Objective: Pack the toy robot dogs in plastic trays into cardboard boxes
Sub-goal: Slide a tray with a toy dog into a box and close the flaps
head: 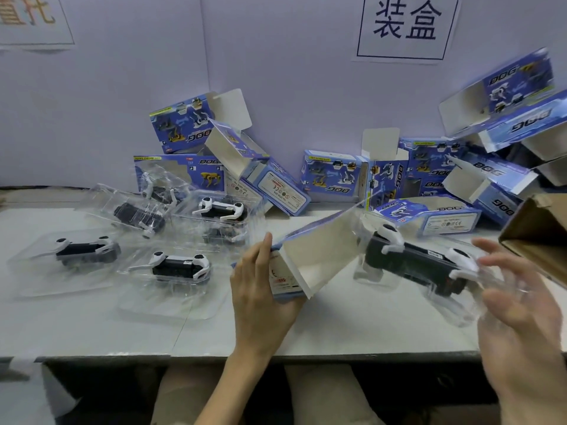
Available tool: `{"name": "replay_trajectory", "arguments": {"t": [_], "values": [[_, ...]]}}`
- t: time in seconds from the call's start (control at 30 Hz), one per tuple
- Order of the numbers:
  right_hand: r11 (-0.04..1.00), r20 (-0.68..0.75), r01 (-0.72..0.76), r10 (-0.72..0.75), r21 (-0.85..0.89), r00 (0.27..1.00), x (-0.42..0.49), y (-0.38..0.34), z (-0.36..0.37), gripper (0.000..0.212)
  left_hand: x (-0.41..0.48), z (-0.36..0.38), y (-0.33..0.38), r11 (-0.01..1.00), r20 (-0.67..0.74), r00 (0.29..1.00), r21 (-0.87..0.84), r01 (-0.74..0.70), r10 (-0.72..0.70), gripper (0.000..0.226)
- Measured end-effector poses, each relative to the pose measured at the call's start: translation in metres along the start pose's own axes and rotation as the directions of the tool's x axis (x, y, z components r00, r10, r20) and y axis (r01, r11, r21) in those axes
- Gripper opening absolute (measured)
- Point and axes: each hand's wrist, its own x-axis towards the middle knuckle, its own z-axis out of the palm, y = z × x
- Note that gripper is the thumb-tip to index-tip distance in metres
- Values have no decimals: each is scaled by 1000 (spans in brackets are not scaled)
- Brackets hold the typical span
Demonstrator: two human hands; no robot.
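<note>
Grey worktable (pixel 92 332) before a pale lilac wall (pixel 276 72) bearing a printed sign (pixel 405 26): one tray met a box mouth.

At the near edge, the left hand (pixel 260 296) gripped the open cardboard box (pixel 316 250) by its closed end, thumb on top and fingers beneath, its white interior turned to the right. The right hand (pixel 527 308), blurred, held the far end of a clear plastic tray (pixel 377 271) between thumb and curled fingers. In that tray lay a black-and-white toy robot dog (pixel 414 259), tilted, the tray's near end just beside the box mouth. Further filled trays (pixel 171 271) lay scattered on the left of the table. Blue printed boxes (pixel 331 176) were heaped against the wall, many with flaps open. A brown carton (pixel 540 228) stood at the right edge.
</note>
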Motion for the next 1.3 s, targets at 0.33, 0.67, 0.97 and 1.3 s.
{"name": "replay_trajectory", "arguments": {"t": [0.33, 0.67, 0.97, 1.3], "values": [[861, 207, 17, 103, -508, 973, -1, -11, 19, 38, -2, 2, -4, 994, 68, 992, -35, -104, 106, 94], [985, 8, -104, 106, -136, 994, -3, 1, 34, 33, -4, 4, -4, 986, 74, 987, -93, -137, 144, 88], [983, -221, -155, 130, -100, 967, -3, 0, 31, 20, 31, -5, 13, 763, -42, 906, -557, 329, -421, 70], [980, -174, -173, 154, -99, 973, -7, 1, 37, 35, 13, -1, -23, 636, 478, 752, -419, 649, -453, 93]]}}
